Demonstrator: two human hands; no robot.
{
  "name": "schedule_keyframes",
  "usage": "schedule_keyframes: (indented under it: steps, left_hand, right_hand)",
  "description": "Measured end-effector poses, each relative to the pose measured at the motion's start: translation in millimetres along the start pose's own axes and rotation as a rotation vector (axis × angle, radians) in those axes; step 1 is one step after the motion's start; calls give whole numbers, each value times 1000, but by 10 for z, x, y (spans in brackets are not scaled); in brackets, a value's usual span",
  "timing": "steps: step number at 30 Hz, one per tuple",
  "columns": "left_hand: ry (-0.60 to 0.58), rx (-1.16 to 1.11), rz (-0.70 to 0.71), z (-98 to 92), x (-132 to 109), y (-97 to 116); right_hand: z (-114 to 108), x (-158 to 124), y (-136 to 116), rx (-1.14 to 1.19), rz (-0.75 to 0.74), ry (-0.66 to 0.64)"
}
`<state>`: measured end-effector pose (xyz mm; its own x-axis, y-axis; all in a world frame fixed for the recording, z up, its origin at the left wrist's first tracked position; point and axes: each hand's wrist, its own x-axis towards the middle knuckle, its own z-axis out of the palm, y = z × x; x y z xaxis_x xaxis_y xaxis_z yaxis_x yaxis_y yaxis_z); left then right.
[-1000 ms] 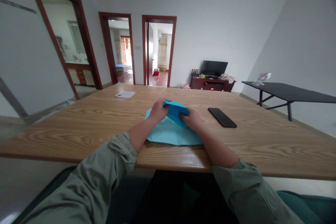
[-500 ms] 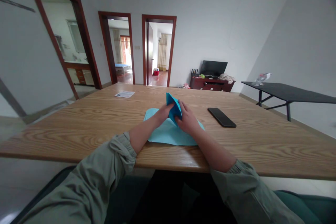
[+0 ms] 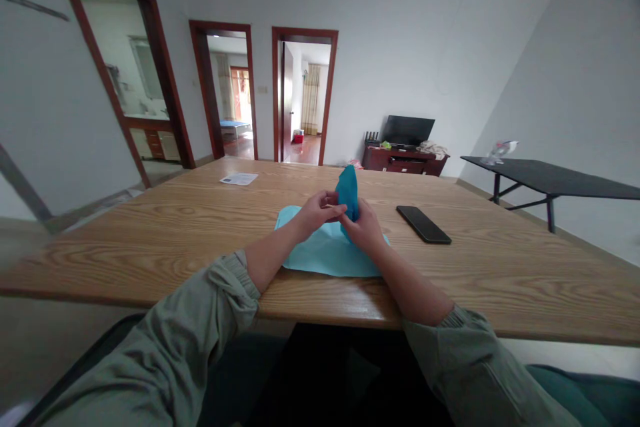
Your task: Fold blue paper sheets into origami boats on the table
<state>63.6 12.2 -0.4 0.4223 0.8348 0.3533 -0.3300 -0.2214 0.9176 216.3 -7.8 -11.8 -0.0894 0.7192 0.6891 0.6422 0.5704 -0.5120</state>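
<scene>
A folded blue piece [image 3: 349, 188] stands upright above the table, with my right hand [image 3: 363, 225] wrapped round its lower right side. My left hand [image 3: 320, 211] is at its left edge, fingers bent and pressed against the piece near my right thumb. Beneath both hands a light blue sheet [image 3: 327, 255] lies flat near the table's front edge, partly covered by my hands and wrists. Whether the folded piece touches the sheet cannot be made out.
The wooden table [image 3: 175, 240] bears a black phone [image 3: 423, 225] to the right and a small printed card [image 3: 239, 179] at the back left. Beyond it are a television [image 3: 409, 131] on a dark red cabinet and a black side table [image 3: 555, 177].
The folded blue piece has shifted right and turned more upright. My left hand has moved from inside or behind its fold to its left edge, and the right hand has moved slightly right.
</scene>
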Motion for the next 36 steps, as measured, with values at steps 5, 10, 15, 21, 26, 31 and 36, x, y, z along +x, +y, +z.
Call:
schedule_keyframes:
  steps: [5,10,15,21,26,31,36]
  left_hand:
    - [-25,199,57,-41,43,-67]
    - [74,123,-3,-20,15,19]
    - [116,188,46,-56,33,40]
    - [164,576,264,-66,27,-9]
    - [235,867,348,-4,-25,38]
    - [365,998,382,-78,-29,124]
    - [486,1031,395,-286,26,185]
  right_hand:
    - [21,-19,17,187,23,-65]
    - [-18,33,98,592,260,-89]
    - [-51,84,141,782,509,-90]
    - [-37,72,18,639,268,-89]
    - [2,63,-26,413,151,6]
    - [-100,107,56,147,223,155]
    - [-274,188,250,-1,337,262]
